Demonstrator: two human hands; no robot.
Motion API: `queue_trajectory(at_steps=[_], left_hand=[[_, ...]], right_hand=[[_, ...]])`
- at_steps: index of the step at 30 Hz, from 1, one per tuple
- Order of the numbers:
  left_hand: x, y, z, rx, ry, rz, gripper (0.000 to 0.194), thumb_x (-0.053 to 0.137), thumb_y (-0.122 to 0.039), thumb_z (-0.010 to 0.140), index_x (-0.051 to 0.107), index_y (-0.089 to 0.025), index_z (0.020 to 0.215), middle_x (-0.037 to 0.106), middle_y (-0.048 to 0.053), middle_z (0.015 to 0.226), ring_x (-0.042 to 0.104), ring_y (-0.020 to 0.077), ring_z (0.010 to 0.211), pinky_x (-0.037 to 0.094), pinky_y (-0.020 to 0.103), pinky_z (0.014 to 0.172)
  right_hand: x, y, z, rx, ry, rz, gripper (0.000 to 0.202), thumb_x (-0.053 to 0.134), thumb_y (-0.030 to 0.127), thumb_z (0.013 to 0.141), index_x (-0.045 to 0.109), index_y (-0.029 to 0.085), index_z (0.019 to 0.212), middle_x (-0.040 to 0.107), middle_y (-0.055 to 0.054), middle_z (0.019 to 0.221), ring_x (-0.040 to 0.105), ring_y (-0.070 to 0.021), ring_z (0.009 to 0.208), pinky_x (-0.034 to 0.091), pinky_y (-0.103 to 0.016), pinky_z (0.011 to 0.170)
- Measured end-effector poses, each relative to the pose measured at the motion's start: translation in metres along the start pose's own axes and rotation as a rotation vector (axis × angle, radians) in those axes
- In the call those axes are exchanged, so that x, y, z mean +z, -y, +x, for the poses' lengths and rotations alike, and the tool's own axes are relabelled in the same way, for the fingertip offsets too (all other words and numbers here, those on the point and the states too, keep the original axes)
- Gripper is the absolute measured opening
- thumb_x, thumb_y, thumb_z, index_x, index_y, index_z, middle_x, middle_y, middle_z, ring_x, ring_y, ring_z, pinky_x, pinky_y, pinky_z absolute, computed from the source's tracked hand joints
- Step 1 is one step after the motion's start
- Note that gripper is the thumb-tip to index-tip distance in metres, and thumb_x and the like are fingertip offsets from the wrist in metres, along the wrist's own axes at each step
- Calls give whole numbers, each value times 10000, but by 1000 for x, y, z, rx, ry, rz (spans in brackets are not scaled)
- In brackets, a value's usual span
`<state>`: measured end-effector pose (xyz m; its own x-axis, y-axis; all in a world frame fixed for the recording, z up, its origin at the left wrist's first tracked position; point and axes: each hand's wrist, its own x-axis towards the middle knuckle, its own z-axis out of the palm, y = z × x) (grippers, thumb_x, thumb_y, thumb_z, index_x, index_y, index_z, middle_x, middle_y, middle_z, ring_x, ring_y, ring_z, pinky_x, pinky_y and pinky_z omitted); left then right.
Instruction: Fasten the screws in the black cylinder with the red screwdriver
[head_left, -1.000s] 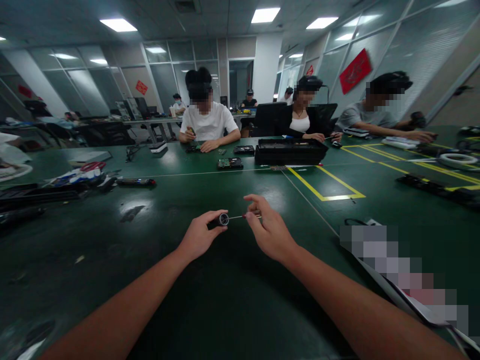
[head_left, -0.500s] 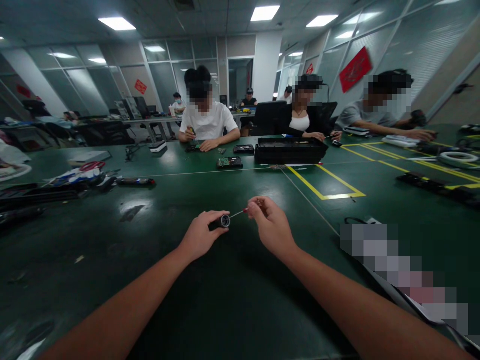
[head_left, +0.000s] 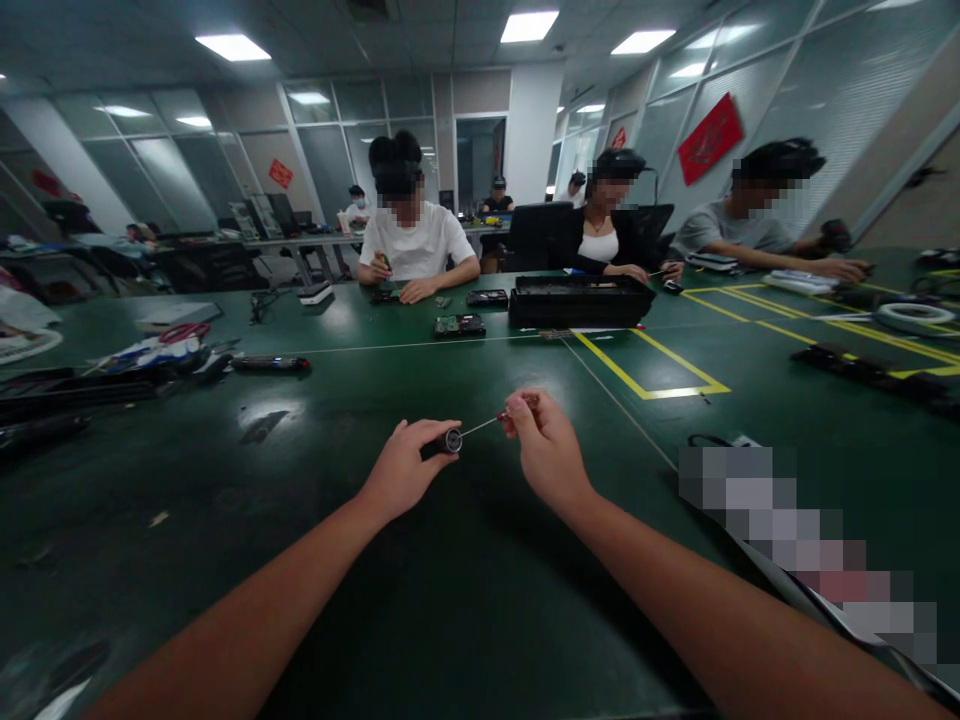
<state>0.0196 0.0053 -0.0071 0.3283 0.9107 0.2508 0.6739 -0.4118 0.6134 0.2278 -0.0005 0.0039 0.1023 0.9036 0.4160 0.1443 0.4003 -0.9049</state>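
Between the thumb and fingers of my left hand is a short black cylinder with a pale metallic rim, its round end turned toward my right side. What lies inside that end is too small to make out. My right hand is closed around the red handle of a thin screwdriver. Its metal shaft slants down to the left, and the tip is at the rim of the cylinder; I cannot tell how far in it reaches. Both hands are above the green table.
A long black housing and a circuit board lie across the table. To the left are a dark cylindrical tool and a pile of cables. Yellow tape marks the right side. Several people work opposite.
My right hand has drawn slightly right and up with the screwdriver, so more of the shaft shows. My left hand and the cylinder have hardly moved.
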Motion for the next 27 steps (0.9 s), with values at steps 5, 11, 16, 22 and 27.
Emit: queue_trajectory(at_steps=[5,11,16,22,27], left_hand=[[0,-1,0,-6,3,9,424,678,-235,874,640,-304,1291,663,43,1249,576,273,1166,296,572,1137],[1,0,0,8,21,25,424,677,-238,879,637,-309,1295,662,36,1235,575,268,1152,262,590,1148],[2,2,0,12,33,22,422,675,-246,881,636,-312,1296,660,38,1227,576,265,1151,292,572,1134],[3,6,1,3,-8,-50,431,681,-276,881,625,-314,1307,651,40,1238,585,241,1153,396,468,1075],[4,6,1,15,0,-43,420,704,-224,864,644,-289,1275,660,44,1221,585,236,1151,393,479,1074]], right_hand=[[-1,5,-5,-110,72,-168,189,460,373,998,567,224,954,643,-18,791,612,-175,714,461,-306,665],[-3,12,-7,-216,113,-301,141,455,318,996,561,229,965,664,-28,828,640,-189,765,462,-316,705],[-3,17,-8,-254,140,-395,132,445,301,996,546,223,965,648,-39,835,630,-196,752,451,-325,684],[-4,20,-11,-302,1,-415,131,426,307,1000,517,217,973,641,-49,825,624,-205,754,434,-331,667],[-3,17,-11,-286,62,-351,127,427,299,999,515,218,959,627,-29,804,617,-188,734,429,-314,659]])
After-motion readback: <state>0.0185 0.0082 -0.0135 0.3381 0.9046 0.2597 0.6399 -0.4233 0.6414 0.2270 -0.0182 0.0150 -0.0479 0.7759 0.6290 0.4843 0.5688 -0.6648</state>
